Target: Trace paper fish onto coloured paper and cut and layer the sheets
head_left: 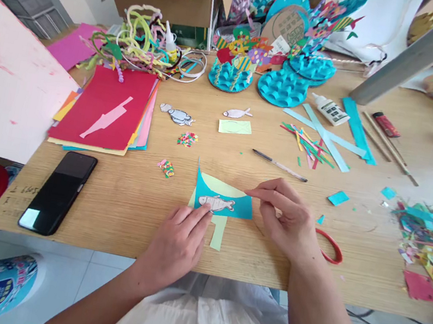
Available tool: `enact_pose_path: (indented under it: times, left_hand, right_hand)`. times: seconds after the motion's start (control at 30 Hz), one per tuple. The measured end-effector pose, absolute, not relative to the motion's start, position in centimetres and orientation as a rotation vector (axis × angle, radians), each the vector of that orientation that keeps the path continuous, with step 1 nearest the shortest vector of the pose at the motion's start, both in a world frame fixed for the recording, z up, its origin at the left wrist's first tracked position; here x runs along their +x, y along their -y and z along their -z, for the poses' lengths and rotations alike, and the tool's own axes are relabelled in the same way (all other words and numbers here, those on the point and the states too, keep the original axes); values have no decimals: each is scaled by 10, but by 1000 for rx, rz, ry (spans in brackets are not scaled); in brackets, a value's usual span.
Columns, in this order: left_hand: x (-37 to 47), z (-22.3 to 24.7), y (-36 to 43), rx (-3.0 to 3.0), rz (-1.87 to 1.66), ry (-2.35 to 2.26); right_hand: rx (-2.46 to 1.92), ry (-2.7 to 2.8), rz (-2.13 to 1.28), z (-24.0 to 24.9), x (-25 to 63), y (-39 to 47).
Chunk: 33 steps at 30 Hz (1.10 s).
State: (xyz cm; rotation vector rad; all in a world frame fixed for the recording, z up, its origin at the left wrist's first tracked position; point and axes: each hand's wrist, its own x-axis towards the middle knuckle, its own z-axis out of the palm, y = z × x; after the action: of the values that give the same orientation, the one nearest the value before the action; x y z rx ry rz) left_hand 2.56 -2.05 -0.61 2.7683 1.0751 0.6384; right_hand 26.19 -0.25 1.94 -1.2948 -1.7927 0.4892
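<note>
A small white paper fish (pixel 217 203) lies on a piece of blue paper (pixel 245 209), which overlaps pale green paper (pixel 224 186). The fingertips of my left hand (pixel 183 234) press flat on the fish's head end, with nothing gripped. My right hand (pixel 288 215) is at the blue paper's upper right corner, thumb and forefinger brought together there; whether they pinch the blue or the green sheet is too small to tell. A pale green strip (pixel 218 233) sticks out below the blue paper. Red scissor handles (pixel 329 246) show partly behind my right wrist.
A black phone (pixel 58 193) and stacked coloured paper (pixel 115 106) lie left. Beyond the hands are a pen (pixel 279 165), confetti piles (pixel 187 139), paper strips (pixel 313 145) and a glue bottle (pixel 330 110). Paper scraps (pixel 431 242) cover the right side; a metal pole (pixel 414 59) stands behind.
</note>
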Motion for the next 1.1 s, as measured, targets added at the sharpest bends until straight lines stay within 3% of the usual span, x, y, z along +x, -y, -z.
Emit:
enact_pose_path:
  times: [0.67, 0.93, 1.1]
  left_hand:
    - [25, 5, 21, 2739, -596, -1062]
    - [16, 0, 26, 2334, -1139, -1140]
    - [16, -2, 28, 2364, -1164, -1190]
  right_hand:
    - [-1205, 2249, -622, -11, 257, 1]
    - [-1189, 2273, -601, -10, 257, 0]
    - [-1179, 2267, -593, -11, 257, 0]
